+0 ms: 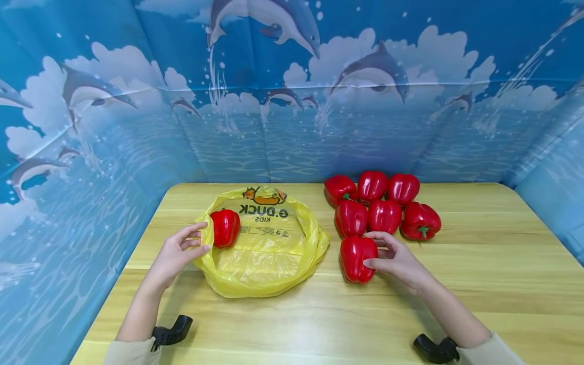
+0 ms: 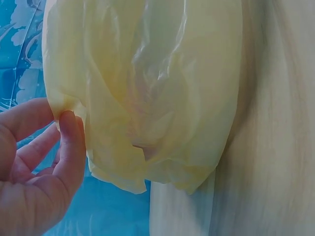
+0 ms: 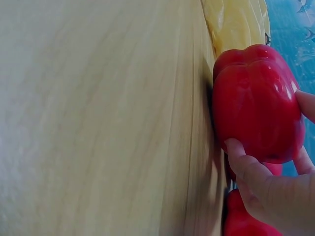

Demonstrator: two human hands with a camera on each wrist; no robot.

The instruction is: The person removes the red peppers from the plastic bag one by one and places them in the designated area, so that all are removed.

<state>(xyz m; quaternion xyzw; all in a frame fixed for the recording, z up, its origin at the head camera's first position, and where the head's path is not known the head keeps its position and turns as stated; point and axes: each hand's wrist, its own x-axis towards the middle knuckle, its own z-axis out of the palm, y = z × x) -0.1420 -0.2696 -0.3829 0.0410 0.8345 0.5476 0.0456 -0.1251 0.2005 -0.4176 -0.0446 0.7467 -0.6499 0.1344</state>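
A yellow plastic bag point(image 1: 260, 258) lies with its mouth spread wide on the table, dark duck print showing inside. One red bell pepper point(image 1: 226, 228) sits within it at the left. My left hand point(image 1: 180, 253) pinches the bag's left edge between thumb and fingers; the left wrist view shows the thin yellow film point(image 2: 162, 98) beside that hand point(image 2: 44, 162). Right of the bag, my right hand point(image 1: 396, 261) holds another red bell pepper point(image 1: 356, 259) between thumb and fingers. In the right wrist view this pepper point(image 3: 258, 105) appears close up, partly covered by the fingers.
Several more red bell peppers point(image 1: 384, 217) stand grouped at the table's back, just beyond my right hand. The wooden table point(image 1: 483, 263) ends against a blue dolphin-print curtain point(image 1: 292, 137) at the back and along the sides.
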